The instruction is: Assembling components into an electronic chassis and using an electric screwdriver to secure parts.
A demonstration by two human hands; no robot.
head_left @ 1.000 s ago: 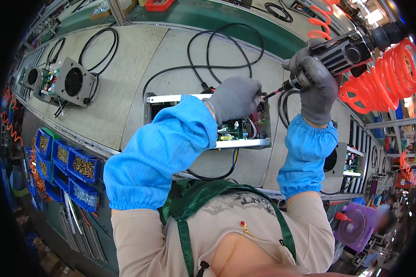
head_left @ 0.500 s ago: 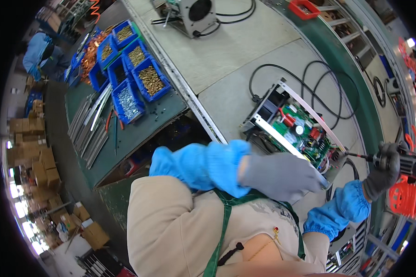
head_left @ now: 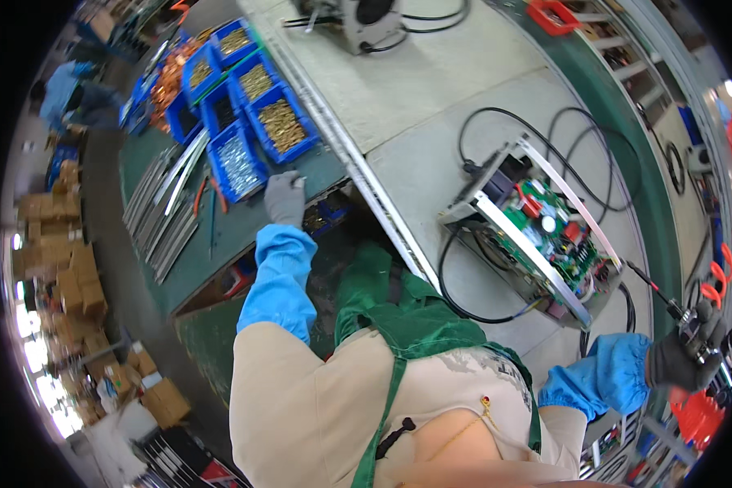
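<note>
My left hand [head_left: 285,198], in a grey glove, is over the edge of the green side table, beside a blue bin of silver screws [head_left: 237,165]. Its fingers are drawn together; anything between them is too small to make out. On the right, my gloved right hand [head_left: 695,355] grips a power screwdriver [head_left: 685,321]. The tool's long thin bit points up and left toward the near corner of an open metal-framed device. Inside that device lies a green circuit board [head_left: 537,232] with red and black parts.
Several more blue bins, one with brass-coloured fasteners [head_left: 281,126], stand behind the screws. Metal strips [head_left: 159,215] and orange-handled pliers [head_left: 200,195] lie to their left. A black cable [head_left: 537,134] loops across the pale bench; another metal device [head_left: 364,24] stands farther back.
My left hand has swung from beside the open device to the screw bin on the left. My right hand has moved slightly right and down with the screwdriver, away from the device.
</note>
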